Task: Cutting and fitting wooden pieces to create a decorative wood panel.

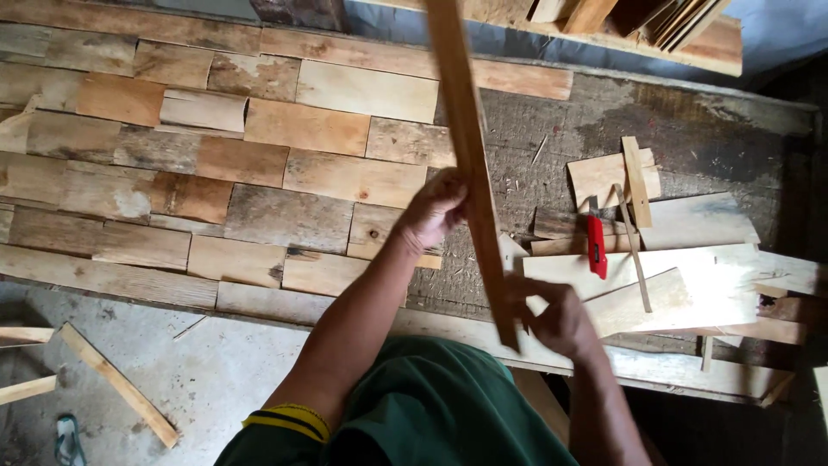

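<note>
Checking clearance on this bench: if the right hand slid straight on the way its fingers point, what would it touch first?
The right hand grips the long strip with fingers pointing up-left. Beyond the strip, it would likely meet the left hand first, though their relative heights are unclear.

Both hands, left [435, 210] and right [556, 318], seemingly closed, arms extended.

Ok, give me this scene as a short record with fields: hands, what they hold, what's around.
left hand: grips the long wooden strip partway up
right hand: holds the strip near its lower end
strip: tilted, raised above the workbench
bench left: wood blocks laid in rows
bench right: loose offcuts, a red-handled tool on them
floor: wood slats
</note>
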